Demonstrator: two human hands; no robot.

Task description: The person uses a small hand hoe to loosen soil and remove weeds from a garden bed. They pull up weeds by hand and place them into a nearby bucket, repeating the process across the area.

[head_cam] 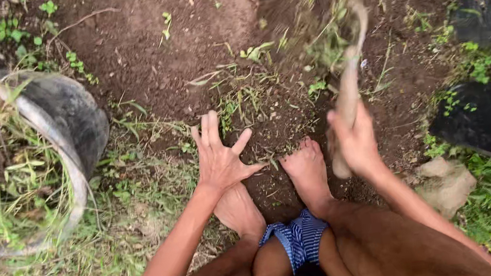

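Observation:
My left hand (220,153) is spread open, palm down, over the brown soil (145,51) just ahead of my bare left foot (239,208). It holds nothing. My right hand (355,138) grips the wooden handle of a digging tool (349,84). The tool's far end is blurred with motion and sits in a tuft of uprooted weeds (324,44). My bare right foot (306,168) rests on the soil between both hands. I am squatting, knees bent, in blue striped shorts (295,239).
A large dark tub (67,123) filled with pulled grass sits at the left. Black plastic bags (477,113) lie at the right, another at the top right. A pale stone (447,180) lies by my right arm. Grass borders the soil.

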